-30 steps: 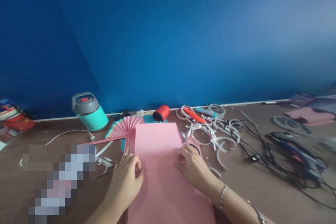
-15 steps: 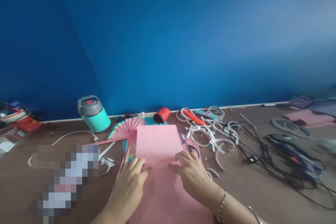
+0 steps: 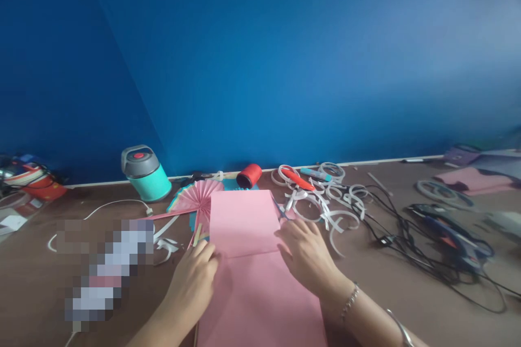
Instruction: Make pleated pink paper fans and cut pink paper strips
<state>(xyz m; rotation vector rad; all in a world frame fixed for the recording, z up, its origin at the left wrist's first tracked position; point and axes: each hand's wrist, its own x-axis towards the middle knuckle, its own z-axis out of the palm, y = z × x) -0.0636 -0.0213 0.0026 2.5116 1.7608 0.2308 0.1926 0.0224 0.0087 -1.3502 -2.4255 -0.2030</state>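
A long pink sheet of paper (image 3: 258,303) lies in front of me, with a crease or edge running across it below its paler far part (image 3: 244,219). At the left edge of the paper, my left hand (image 3: 195,274) has bent fingers closed against it. My right hand (image 3: 307,249) rests over the right edge, its fingers stretched forward and its thumb apart. Scissors (image 3: 281,211) lie partly hidden beyond the right hand. A pleated pink paper fan (image 3: 201,198) sits behind the left hand, partly covered by the sheet.
Behind the paper lies a red spool (image 3: 249,176). White paper strips (image 3: 325,206), an orange-red tool (image 3: 297,178) and a glue stick (image 3: 315,174) are at right, before black cables (image 3: 401,233). A turquoise flask (image 3: 148,176) stands at left, near a blurred-out object (image 3: 116,265).
My hands have moved apart, from the middle of the crease towards the paper's left and right edges. The line across the sheet now shows between them.
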